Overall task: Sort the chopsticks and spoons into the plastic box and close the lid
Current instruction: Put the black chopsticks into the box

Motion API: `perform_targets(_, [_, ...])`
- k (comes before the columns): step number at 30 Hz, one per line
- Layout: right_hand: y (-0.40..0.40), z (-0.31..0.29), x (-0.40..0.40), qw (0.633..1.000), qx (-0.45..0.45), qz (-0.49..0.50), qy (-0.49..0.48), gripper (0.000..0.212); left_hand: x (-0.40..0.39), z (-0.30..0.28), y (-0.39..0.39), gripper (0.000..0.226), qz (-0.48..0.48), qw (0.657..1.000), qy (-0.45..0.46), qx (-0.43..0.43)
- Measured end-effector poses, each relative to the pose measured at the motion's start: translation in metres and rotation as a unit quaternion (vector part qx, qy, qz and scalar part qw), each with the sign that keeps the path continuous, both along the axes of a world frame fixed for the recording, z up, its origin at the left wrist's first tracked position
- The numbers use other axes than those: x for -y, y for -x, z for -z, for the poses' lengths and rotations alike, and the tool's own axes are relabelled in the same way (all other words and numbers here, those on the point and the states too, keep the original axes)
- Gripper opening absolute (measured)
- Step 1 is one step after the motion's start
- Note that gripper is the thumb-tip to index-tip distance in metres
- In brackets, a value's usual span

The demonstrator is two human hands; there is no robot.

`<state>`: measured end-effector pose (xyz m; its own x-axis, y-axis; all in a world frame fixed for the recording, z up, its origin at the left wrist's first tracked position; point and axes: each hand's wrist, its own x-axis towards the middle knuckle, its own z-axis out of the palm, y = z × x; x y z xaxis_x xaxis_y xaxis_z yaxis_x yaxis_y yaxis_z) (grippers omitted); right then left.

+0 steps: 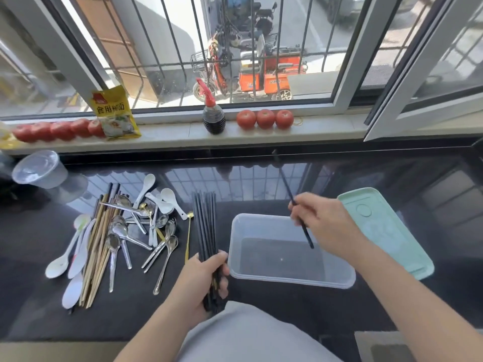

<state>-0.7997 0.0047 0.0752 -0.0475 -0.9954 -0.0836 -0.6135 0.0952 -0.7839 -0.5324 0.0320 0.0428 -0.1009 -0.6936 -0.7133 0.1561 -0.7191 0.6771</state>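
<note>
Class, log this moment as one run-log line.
left hand: grips black chopstick bundle | right hand: holds one black chopstick above plastic box | lid: off

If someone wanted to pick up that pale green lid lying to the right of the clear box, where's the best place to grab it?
Take the pale green rectangular plastic lid across its narrow width, fingers over the two long edges, coming down from above. It lies flat on the dark countertop, and its long right edge is clear; the left one runs close by the clear plastic box.
</note>
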Motion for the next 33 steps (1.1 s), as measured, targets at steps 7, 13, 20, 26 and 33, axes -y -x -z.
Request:
perform_targets(7, [-0.027,0.088,0.020,0.829,-0.417,-0.290,-0.234,0.018,0.005,0.008,0.000,0.010,-0.090,0.996,-0.014,-0.002])
perform_targets(13, [-0.040,0.105,0.029,0.826,-0.411,-0.278,-0.267,0.022,-0.003,0.002,0.005,0.012,-0.062,0.998,-0.013,0.013])
perform_targets(20, [-0.052,0.031,-0.001,0.953,0.139,-0.034,-0.267,0.025,-0.003,-0.009,0.009,0.018,-0.009,1.000,0.027,-0.010])
perform_targets(26, [-0.085,0.011,-0.030,0.932,0.290,0.082,-0.203,0.014,-0.003,-0.014,0.033,0.019,0.106,0.992,0.069,-0.018])
perform_targets(33, [-0.048,0.001,-0.014,0.894,0.394,0.214,-0.007,0.019,-0.006,-0.013,0.027,0.012,0.027,0.997,0.066,0.014])
